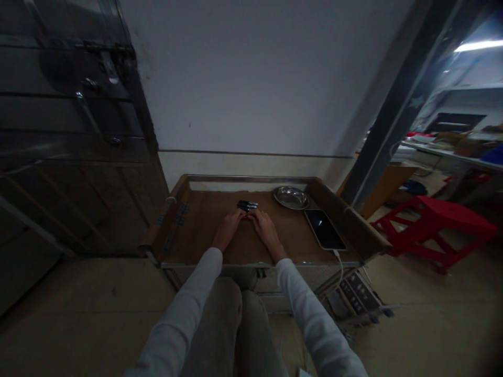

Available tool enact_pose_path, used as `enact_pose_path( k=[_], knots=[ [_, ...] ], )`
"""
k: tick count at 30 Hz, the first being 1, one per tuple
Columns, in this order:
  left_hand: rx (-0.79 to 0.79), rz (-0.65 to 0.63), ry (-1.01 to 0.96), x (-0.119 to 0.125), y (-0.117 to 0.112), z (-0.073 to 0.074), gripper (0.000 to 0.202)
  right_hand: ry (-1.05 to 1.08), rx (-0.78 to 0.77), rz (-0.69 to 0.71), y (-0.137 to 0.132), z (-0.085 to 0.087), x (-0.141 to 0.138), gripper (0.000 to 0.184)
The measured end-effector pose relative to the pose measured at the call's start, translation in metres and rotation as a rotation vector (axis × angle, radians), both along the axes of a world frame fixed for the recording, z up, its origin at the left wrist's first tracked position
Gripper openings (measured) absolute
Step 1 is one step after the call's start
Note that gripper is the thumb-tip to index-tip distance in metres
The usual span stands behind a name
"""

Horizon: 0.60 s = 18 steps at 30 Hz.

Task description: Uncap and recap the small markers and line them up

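Observation:
Both of my arms in grey sleeves reach onto a low wooden tray table (pixel 204 235). My left hand (pixel 228 228) and my right hand (pixel 265 227) lie side by side near the table's middle, fingertips meeting at a small bundle of dark cylindrical pieces with shiny ends (pixel 247 206). The fingers point forward and look pinched toward the bundle; the dim light and small size hide whether they grip it.
A shiny metal dish (pixel 291 197) sits at the back right of the table. A phone (pixel 325 229) lies right of my hands, its white cable (pixel 340 269) running off the front edge to a power strip (pixel 356 294). A red stool (pixel 440 225) stands right; a dark metal door (pixel 66 131) stands left.

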<state>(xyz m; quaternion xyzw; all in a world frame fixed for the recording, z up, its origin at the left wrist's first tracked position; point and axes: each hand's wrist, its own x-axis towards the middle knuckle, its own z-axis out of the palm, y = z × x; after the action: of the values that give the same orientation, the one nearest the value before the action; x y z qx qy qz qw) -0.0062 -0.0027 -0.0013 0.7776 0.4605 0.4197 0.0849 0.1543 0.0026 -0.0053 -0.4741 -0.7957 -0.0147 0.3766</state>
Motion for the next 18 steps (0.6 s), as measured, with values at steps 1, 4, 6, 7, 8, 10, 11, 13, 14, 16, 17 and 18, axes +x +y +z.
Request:
enact_pose_path(
  k=[1, 4, 6, 7, 8, 10, 11, 13, 14, 16, 17, 18],
  knots=[
    [-0.008, -0.017, 0.005, -0.0001, -0.0007, 0.0006, 0.014, 0.019, -0.007, 0.017, -0.0002, 0.0000, -0.0002, 0.022],
    [-0.029, -0.031, 0.003, 0.0001, -0.0003, 0.0004, 0.013, 0.049, -0.008, 0.060, -0.0011, 0.0007, -0.0005, 0.024],
    [-0.028, -0.012, -0.012, 0.0008, 0.0017, -0.0011, 0.013, 0.007, 0.000, 0.060, -0.0015, 0.0017, -0.0003, 0.023],
    [-0.022, 0.000, -0.015, 0.0012, 0.0030, -0.0021, 0.014, -0.023, 0.007, 0.038, -0.0016, 0.0022, 0.0000, 0.023],
    [-0.013, 0.011, -0.010, 0.0016, 0.0043, -0.0030, 0.016, -0.047, 0.017, 0.000, -0.0015, 0.0026, 0.0004, 0.024],
    [0.003, 0.021, 0.040, 0.0022, 0.0060, -0.0041, 0.020, -0.065, 0.039, -0.104, -0.0009, 0.0033, 0.0017, 0.026],
    [0.007, 0.015, 0.083, 0.0023, 0.0064, -0.0042, 0.021, -0.063, 0.049, -0.153, -0.0006, 0.0035, 0.0026, 0.026],
    [0.015, -0.002, 0.181, 0.0021, 0.0062, -0.0033, 0.022, -0.046, 0.057, -0.231, -0.0005, 0.0039, 0.0047, 0.027],
    [0.020, -0.010, 0.225, 0.0018, 0.0057, -0.0027, 0.023, -0.039, 0.052, -0.261, -0.0006, 0.0041, 0.0057, 0.027],
    [0.032, -0.030, 0.289, 0.0012, 0.0050, -0.0014, 0.023, -0.036, 0.029, -0.312, -0.0016, 0.0047, 0.0075, 0.026],
    [0.037, -0.038, 0.310, 0.0010, 0.0049, -0.0011, 0.022, -0.037, 0.014, -0.335, -0.0024, 0.0051, 0.0081, 0.026],
    [0.039, -0.041, 0.324, 0.0009, 0.0050, -0.0010, 0.020, -0.039, -0.002, -0.358, -0.0033, 0.0055, 0.0086, 0.026]
  ],
)
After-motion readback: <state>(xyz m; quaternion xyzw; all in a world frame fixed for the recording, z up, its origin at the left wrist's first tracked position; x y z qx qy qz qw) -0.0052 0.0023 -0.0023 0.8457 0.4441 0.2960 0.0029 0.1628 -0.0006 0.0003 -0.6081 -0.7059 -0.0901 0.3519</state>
